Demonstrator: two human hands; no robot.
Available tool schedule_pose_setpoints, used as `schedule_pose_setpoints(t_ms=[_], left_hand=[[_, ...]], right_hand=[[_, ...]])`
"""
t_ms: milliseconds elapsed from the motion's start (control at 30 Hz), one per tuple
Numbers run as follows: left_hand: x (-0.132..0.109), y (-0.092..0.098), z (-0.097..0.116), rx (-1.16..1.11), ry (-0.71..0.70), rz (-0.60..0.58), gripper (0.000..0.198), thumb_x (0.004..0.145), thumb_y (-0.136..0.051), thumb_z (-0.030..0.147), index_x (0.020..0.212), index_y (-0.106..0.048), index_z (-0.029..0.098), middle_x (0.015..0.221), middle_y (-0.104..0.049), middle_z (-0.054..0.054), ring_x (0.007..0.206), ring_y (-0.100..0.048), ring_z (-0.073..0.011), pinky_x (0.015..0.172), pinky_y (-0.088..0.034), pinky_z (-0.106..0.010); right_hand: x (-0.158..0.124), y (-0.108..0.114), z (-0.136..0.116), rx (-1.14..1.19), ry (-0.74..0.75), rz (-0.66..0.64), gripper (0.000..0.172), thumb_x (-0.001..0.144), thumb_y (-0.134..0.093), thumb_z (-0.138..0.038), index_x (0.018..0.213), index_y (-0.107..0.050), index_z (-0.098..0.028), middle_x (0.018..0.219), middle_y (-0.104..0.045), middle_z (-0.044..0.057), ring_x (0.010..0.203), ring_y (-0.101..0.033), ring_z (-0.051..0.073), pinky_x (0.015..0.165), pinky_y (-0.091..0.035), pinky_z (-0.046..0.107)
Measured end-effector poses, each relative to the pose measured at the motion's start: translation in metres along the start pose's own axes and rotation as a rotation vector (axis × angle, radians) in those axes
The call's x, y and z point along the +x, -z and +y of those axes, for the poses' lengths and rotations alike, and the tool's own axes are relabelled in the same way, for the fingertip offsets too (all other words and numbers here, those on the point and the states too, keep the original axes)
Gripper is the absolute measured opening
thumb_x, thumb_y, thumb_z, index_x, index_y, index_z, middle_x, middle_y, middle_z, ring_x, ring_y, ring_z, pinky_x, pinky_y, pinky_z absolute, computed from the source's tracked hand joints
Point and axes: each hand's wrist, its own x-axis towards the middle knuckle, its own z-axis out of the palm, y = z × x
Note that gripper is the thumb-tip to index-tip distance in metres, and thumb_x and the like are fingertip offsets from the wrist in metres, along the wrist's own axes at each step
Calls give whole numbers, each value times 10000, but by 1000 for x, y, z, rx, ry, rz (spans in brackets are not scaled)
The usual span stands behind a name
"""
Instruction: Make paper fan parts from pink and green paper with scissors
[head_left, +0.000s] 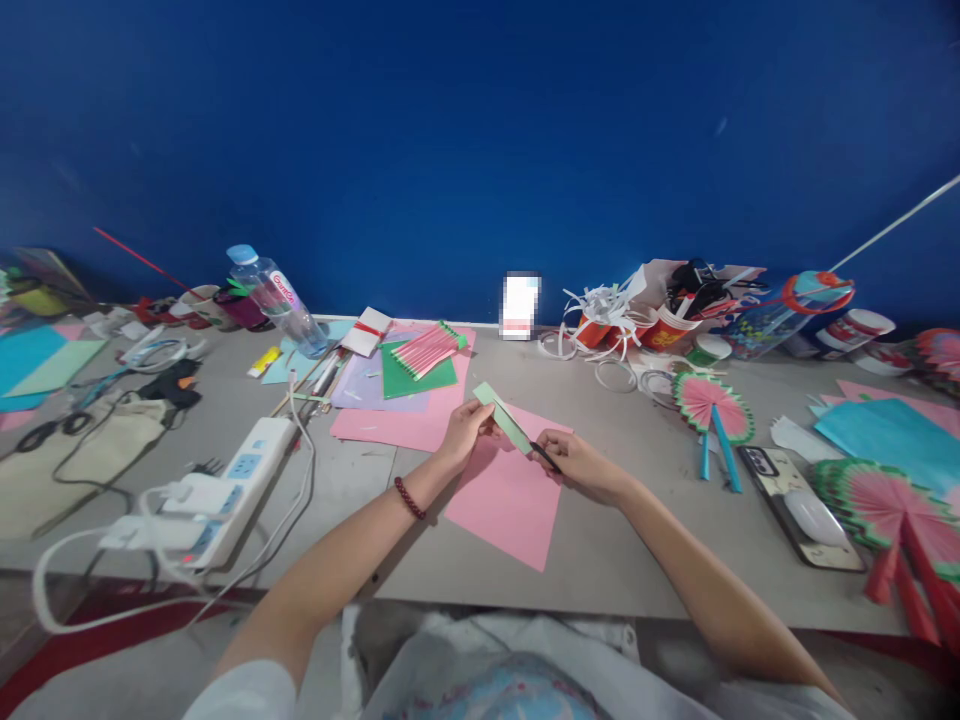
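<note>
Nearest, a pale printed shirt at the edge of the grey table. In the left hand, a pale green paper strip, pinched near its upper end between thumb and fingers. In the right hand, dark scissors, gripped at the strip's lower end. Beneath, pink paper. Beyond, striped folded paper on a green sheet. Rightward, a paper fan near a phone.

In front of you is a big, dark blue wall with a few faint pale marks. Your long gray table runs along it, left to right. Low on your left, below the table's edge, is a dark red strip.
</note>
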Motion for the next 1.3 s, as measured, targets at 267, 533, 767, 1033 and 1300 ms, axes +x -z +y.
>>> schedule_pose_setpoints(t_ms=[267,533,767,1033,1300], left_hand=[[0,1,-1,42,24,-35,336,647,-732,445,620,-568,154,520,-571,14,490,-542,-110,526,-446,-244],[-1,0,1,61,33,-59,327,648,-741,434,619,-588,146,525,-593,1,488,-558,-118,526,-446,-248],[-1,0,0,84,43,-81,336,643,-740,448,615,-603,142,527,-603,-7,494,-567,-127,541,-462,-263],[-1,0,0,112,45,-92,326,670,-719,447,588,-625,146,524,-622,-28,491,-573,-135,551,-452,-265],[-1,0,1,119,43,-100,335,675,-721,452,578,-628,145,527,-627,-32,494,-574,-136,550,-453,-264]], right_hand=[[1,-2,-1,21,3,6,341,767,-636,-519,741,-522,-199,546,-449,-57,497,-424,86,463,-304,212],[0,-3,-3,11,3,5,282,789,-631,-449,744,-515,-195,575,-521,-40,483,-429,79,449,-279,214],[-1,-3,-7,-3,-14,21,278,762,-654,-434,733,-507,-200,553,-497,-59,464,-425,77,445,-291,215],[-2,-5,-9,16,-23,15,292,766,-651,-445,743,-492,-202,552,-505,-62,459,-418,73,455,-284,219],[-1,-3,-4,21,-14,3,294,787,-627,-460,757,-490,-202,592,-533,-48,473,-415,72,463,-285,219]])
